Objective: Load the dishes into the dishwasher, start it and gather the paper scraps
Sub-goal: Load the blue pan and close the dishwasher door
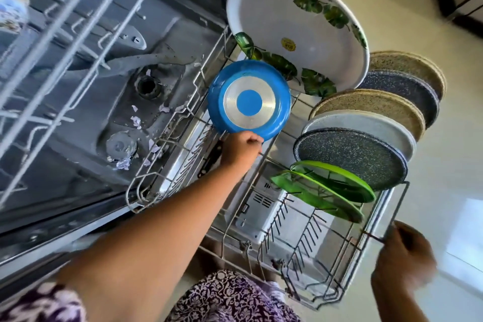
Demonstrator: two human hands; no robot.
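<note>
A blue frying pan stands on edge, underside toward me, at the back of the pulled-out lower rack. My left hand grips the pan where its black handle joins it. My right hand, blurred, holds the rack's front wire handle. Upright in the rack are a large white leaf-print plate, several speckled plates and two green plates. Pale paper scraps lie on the dishwasher tub floor, more paper scraps by the round filter.
The white upper rack juts out at the top left, with a patterned cup in it. Below it are the spray arm and the open door under the lower rack. Pale floor lies to the right.
</note>
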